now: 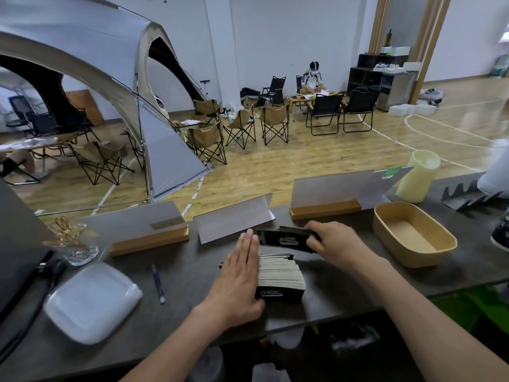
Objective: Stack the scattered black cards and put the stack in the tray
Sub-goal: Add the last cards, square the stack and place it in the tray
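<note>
A thick row of black cards (281,277) with white lettering stands on edge on the dark table (176,274), in front of me. My left hand (239,274) lies flat against its left side, fingers straight and together. My right hand (329,239) grips a smaller bundle of black cards (285,239) and holds it just above the far end of the row. The tan oval tray (414,234) stands to the right of my right hand, with nothing in it.
Three card stands with wooden bases (148,239) line the table's far edge. A white plastic lid (92,301), a pen (157,283) and a glass dish (80,250) lie left. A cream cylinder (418,176) stands behind the tray. Beyond the table are folding chairs and a tent.
</note>
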{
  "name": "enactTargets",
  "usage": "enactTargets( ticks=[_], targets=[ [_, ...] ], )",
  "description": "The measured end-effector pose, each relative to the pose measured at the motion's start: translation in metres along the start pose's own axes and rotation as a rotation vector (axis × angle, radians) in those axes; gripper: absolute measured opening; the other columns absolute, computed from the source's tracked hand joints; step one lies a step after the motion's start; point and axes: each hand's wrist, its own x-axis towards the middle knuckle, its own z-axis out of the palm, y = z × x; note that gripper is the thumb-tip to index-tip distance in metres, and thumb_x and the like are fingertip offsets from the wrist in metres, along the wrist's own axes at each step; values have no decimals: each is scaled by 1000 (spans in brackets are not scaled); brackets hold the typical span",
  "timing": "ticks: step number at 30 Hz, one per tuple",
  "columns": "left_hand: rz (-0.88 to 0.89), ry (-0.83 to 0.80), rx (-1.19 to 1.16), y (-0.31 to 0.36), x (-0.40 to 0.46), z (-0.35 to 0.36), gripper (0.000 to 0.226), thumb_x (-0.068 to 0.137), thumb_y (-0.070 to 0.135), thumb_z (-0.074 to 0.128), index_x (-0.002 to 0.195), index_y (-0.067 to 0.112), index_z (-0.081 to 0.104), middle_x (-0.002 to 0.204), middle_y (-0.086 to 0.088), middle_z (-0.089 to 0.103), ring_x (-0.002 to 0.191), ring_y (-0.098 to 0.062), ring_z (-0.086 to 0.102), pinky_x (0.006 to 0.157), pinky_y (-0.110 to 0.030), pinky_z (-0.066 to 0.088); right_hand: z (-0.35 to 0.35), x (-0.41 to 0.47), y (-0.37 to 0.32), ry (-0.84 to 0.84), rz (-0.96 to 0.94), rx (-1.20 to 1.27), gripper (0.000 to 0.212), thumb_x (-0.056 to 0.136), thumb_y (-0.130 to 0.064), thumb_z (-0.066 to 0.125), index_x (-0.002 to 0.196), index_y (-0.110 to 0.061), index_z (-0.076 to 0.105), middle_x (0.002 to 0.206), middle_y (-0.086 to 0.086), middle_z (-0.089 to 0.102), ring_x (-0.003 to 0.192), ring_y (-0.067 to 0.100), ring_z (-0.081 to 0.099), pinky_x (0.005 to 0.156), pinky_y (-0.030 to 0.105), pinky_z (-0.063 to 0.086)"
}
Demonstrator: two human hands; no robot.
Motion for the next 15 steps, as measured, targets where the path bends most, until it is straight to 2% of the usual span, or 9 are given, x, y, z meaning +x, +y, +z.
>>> enactTargets(
  ticks=[2, 4, 6, 8, 10, 12, 13, 15],
  targets=[
    [11, 20, 12, 0, -2, -1, 118, 79, 41, 54, 149, 9, -35, 157, -7, -45, 145, -22, -40, 126, -44, -4, 4, 5, -13, -135, -59, 106, 22, 95, -32, 53, 111, -25, 66, 101, -1, 69, 93, 21, 63, 79, 35, 52],
    [-9, -1, 34, 0, 0, -1, 117, 79, 41, 55, 152, 10, -32, 160, -8, -40, 147, -23, -38, 125, -47, -6, 13, 8, -20, -238, -78, 194, 26, 95, -31, 53, 113, -26, 70, 107, -4, 70, 99, 16, 63, 88, 35, 52],
    [-48, -75, 63, 2, 3, -1, 113, 79, 42, 56, 157, 15, -22, 168, -7, -16, 153, -23, -24, 122, -58, -8, 18, 9, -20, -272, -55, 300, 31, 95, -34, 52, 118, -31, 71, 111, -8, 72, 101, 11, 65, 93, 34, 52],
    [-88, -118, 62, 4, 5, -2, 106, 79, 44, 56, 159, 19, -9, 163, -4, 11, 153, -23, 0, 116, -71, -8, 18, 7, -17, -206, 7, 407, 33, 92, -40, 53, 118, -33, 72, 112, -13, 73, 102, 5, 66, 93, 30, 53],
    [-110, -111, 55, 6, 5, -3, 102, 79, 44, 57, 159, 23, -3, 157, -1, 20, 149, -22, 11, 113, -78, -6, 21, 4, -12, -18, 117, 446, 28, 94, -39, 55, 107, -29, 77, 105, -11, 75, 100, 8, 67, 90, 32, 53],
    [-140, -111, 56, 8, 6, -3, 101, 79, 43, 58, 158, 26, -2, 159, 0, 18, 150, -23, 10, 110, -81, -6, 31, 1, -13, 180, 278, 513, 23, 98, -29, 56, 97, -22, 78, 98, -3, 77, 97, 17, 68, 85, 33, 51],
    [-160, -121, 53, 9, 6, -3, 101, 79, 42, 58, 158, 28, -3, 163, 1, 13, 152, -25, 6, 108, -83, -6, 37, -2, -19, 227, 344, 615, 22, 99, -22, 55, 98, -19, 77, 99, 0, 76, 99, 19, 68, 84, 32, 50],
    [-197, -148, 37, 11, 10, -2, 101, 79, 40, 59, 157, 31, -5, 167, 2, -1, 155, -29, -5, 107, -84, -5, 50, -8, -39, 207, 368, 811, 22, 101, -14, 52, 108, -18, 73, 109, 1, 72, 108, 18, 65, 91, 29, 48]
  ],
)
